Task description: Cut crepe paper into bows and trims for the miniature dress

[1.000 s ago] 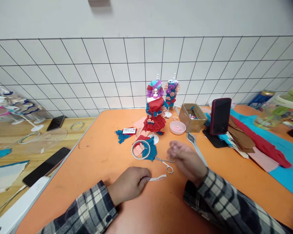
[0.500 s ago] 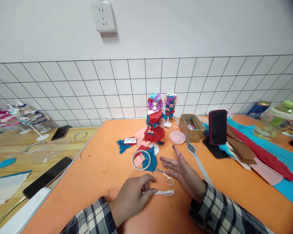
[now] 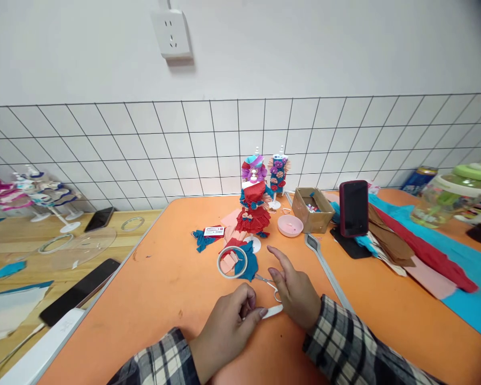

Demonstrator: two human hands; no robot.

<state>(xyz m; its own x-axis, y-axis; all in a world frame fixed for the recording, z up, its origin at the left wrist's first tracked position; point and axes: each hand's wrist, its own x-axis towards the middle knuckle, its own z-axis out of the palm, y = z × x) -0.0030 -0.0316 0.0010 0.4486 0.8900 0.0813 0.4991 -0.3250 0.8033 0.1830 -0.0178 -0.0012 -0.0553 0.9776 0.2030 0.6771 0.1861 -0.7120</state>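
Note:
Pinched between the thumb and fingers of my left hand (image 3: 234, 323) is a narrow white strip (image 3: 273, 312), its free end pointing right. My right hand (image 3: 299, 291) hovers by that free end, with thumb and index finger apart; its lower fingers are partly hidden, and whether they touch the strip I cannot tell. Small scissors (image 3: 273, 286) with white handles lie just beyond, partly behind my right hand. Farther off, a roll of tape (image 3: 220, 271) rests around peach scraps (image 3: 229, 261), beside blue crepe-like pieces (image 3: 248, 267).
A doll-like stand in a red ruffled dress (image 3: 253, 219) rises behind the scraps, near a pink dish (image 3: 291, 226) and an open cardboard box (image 3: 318, 216). On the right are a propped phone (image 3: 353, 208), coloured sheets (image 3: 425, 243) and a clear jug (image 3: 444, 200).
My right hand has moved left and down towards the strip, its fingers less spread. My left hand has shifted slightly right, and the strip's free end now tilts upward.

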